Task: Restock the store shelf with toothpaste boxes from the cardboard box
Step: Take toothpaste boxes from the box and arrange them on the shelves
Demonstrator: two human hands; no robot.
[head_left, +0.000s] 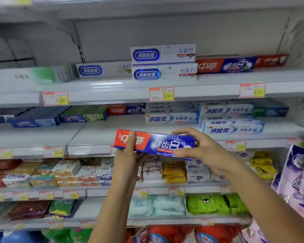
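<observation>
Left grip (127, 155) and right grip (198, 146) each clasp an end of the toothpaste box (165, 143), held level, probably to slide it onto the bare shelf (126, 122) at ten o'clock.

We count one held toothpaste box (154, 143), with two hands on it.
A left hand (128, 155) and a right hand (196, 146) grip it, one at each end. Well above the held toothpaste box, the upper shelf (112, 86) carries three white-and-blue boxes (162, 54), two of them stacked, one red-and-blue box (224, 65) and three price tags (161, 93) on its edge. Just above and left of the held toothpaste box we count two Crest boxes (84, 116) and one smaller red-and-blue box (126, 109). The pale boxes (170, 118) above and to its right are too blurred to count.
</observation>
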